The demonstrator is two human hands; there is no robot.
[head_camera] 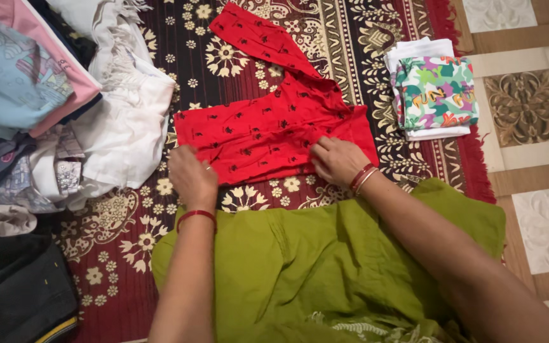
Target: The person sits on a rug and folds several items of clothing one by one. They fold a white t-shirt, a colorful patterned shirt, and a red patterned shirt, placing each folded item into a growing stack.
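Down low, closest to the camera, a big green cloth [325, 267] covers the person's lap. Two bare arms reach out over it.

The left hand [192, 174] has a red bangle on its wrist. Its fingers are curled shut on the bottom edge of a small red shirt with tiny dark prints [268, 130], pinching the cloth near the left corner. The right hand [338, 160] wears red and white bangles. It lies flat with its fingers pressed down on the same bottom edge, closer to the right corner, so it pushes on the shirt and does not grab it.

The red shirt lies spread out on a dark red carpet with cream flowers [115, 241], just past the green cloth. One long sleeve sticks up and away toward the top of the view.

On the left, just beside the shirt, sits a messy heap of clothes [84, 121], with white, pink and light blue pieces all mixed up. A dark bag [20, 292] lies in the lower left corner.

Farther off on the right, near the carpet's fringe, is a neat folded stack [433, 89]: a bright top with many colours between white pieces. Beyond the carpet is a tiled floor with brown and cream squares [528, 114]
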